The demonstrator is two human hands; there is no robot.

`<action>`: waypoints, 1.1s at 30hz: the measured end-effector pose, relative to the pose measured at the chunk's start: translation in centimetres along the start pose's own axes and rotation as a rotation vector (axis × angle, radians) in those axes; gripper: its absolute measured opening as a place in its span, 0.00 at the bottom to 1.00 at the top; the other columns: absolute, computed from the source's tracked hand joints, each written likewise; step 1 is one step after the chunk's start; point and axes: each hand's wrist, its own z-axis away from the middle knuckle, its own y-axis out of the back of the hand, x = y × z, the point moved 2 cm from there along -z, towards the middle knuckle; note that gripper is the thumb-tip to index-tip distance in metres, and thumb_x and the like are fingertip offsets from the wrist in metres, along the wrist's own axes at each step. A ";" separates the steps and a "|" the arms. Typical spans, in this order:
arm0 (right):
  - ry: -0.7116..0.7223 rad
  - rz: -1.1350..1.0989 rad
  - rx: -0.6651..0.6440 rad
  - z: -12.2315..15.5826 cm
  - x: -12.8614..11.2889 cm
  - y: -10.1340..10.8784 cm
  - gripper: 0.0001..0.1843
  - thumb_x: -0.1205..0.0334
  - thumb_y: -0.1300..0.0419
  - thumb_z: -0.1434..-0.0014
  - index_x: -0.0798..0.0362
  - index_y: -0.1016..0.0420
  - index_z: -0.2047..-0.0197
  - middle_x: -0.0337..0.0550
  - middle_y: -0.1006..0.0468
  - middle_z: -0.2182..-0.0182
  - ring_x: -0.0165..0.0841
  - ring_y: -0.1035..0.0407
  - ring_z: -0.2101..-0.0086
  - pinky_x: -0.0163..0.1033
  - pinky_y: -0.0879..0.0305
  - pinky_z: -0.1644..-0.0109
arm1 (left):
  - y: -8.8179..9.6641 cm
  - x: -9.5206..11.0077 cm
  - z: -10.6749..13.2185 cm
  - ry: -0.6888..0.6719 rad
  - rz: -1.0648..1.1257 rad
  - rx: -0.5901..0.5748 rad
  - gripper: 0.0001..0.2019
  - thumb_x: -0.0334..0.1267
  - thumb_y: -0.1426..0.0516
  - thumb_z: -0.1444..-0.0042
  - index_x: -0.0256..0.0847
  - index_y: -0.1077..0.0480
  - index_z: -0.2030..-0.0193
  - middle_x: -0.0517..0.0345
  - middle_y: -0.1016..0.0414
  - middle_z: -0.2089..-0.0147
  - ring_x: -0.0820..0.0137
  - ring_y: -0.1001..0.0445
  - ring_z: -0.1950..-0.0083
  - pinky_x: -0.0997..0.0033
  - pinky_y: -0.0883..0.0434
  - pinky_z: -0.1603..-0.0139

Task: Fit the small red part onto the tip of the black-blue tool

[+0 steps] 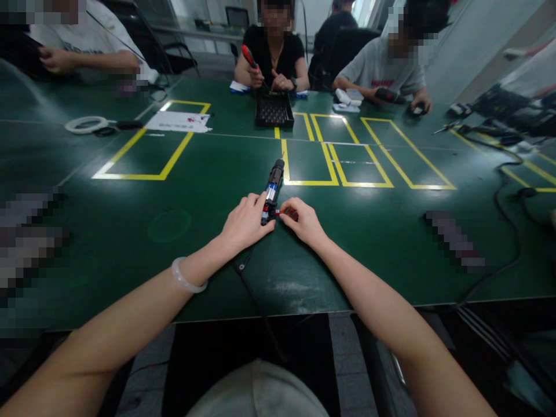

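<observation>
Clasping the tool [273, 188] inward of the surface's [369, 255] front edge, your left hand [245, 222] wraps its near end; the tool's length points to the back edge, and your right hand [307, 219] pinches a red part [292, 214] at its right side.

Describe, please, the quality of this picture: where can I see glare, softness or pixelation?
Head view: pale glare on the green table, whitish glints on the yellow tape; head view: far right edge looks stretched and soft; head view: left hand, right hand and dark device look clearer; head view: coarse pixel blocks cover an object at right.
</observation>
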 end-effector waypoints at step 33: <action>0.014 -0.101 -0.091 0.4 -0.8 -0.1 0.15 0.67 0.42 0.41 0.52 0.26 0.50 0.45 0.21 0.57 0.34 0.26 0.60 0.40 0.30 0.54 | 0.4 -0.4 -0.2 0.055 -0.089 0.026 0.33 0.53 0.50 0.34 0.38 0.47 0.28 0.37 0.35 0.42 0.50 0.33 0.44 0.57 0.31 0.51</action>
